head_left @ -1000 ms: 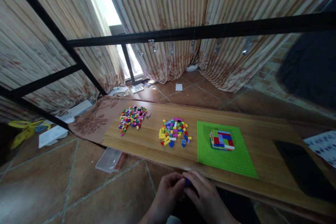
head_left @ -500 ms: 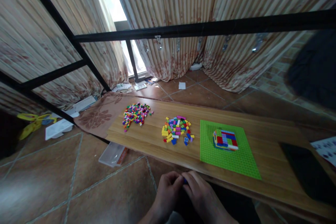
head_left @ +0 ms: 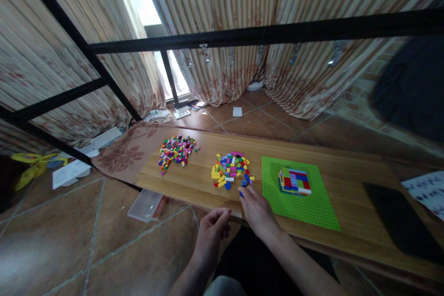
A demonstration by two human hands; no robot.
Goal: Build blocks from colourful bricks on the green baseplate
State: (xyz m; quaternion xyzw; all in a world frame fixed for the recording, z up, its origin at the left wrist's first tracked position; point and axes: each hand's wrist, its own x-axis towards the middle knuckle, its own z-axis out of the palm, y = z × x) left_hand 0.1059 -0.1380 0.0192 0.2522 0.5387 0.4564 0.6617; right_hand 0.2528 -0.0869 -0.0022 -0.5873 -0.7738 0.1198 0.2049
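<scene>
Over the front edge of the wooden table, my right hand (head_left: 259, 212) pinches a small blue toy brick (head_left: 241, 194). Its fingertips are just in front of a pile of larger mixed bricks (head_left: 231, 170), close to a loose dark blue brick (head_left: 243, 183). My left hand (head_left: 211, 229) is held at the table edge with its fingers curled and pressed together; whatever may be in them cannot be made out. To the right, a green baseplate (head_left: 303, 215) carries a low rectangular brick build (head_left: 294, 181) in red, blue, white and yellow.
A heap of tiny bricks (head_left: 177, 149) lies farther left on the table (head_left: 197, 185). A dark flat panel (head_left: 398, 217) and a printed sheet (head_left: 425, 189) are at the right. Below the table's left side is a clear plastic box (head_left: 145, 204). A black metal rail (head_left: 236, 37) crosses beyond.
My hands, which were together below the table edge, have parted. The right hand has moved up and forward toward the larger bricks with the blue brick; the left has risen slightly.
</scene>
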